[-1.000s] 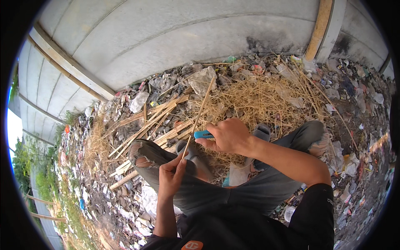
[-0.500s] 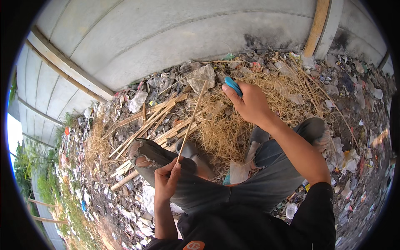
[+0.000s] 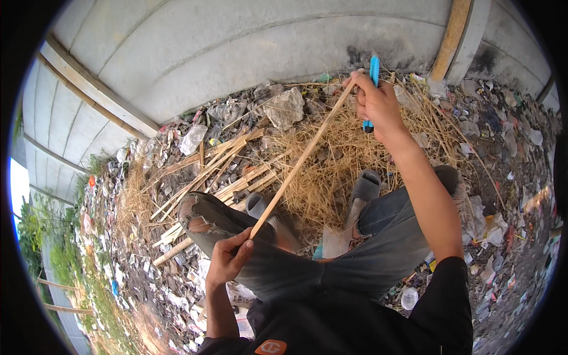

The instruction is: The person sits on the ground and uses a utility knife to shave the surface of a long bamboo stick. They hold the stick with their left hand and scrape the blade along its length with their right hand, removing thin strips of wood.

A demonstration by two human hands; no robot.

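Observation:
A long, thin bamboo strip [image 3: 305, 158] slants across the middle, rising to the right. My left hand [image 3: 228, 258] pinches its lower end beside my left knee. At its upper far end, the thumb and fingertips of my right hand [image 3: 378, 107] close on the strip. That same hand also grips a blue cutter knife [image 3: 374, 70], which sticks out above and below the fingers. No blade can be made out. Under the strip lie a heap of dry, straw-like shavings [image 3: 322, 183] and, to the left, a pile of split bamboo strips [image 3: 207, 168].
My legs in torn jeans [image 3: 367, 266] are bent around the shavings, with grey slippers [image 3: 368, 184] on my feet. A concrete panel wall [image 3: 266, 41] stands at the far side. A rock [image 3: 284, 109] lies near it. Litter [image 3: 127, 266] covers the ground.
My right hand has moved up and turned, so the knife now points upward, and its fingers have taken hold of the strip's far end. The strip has tilted further right.

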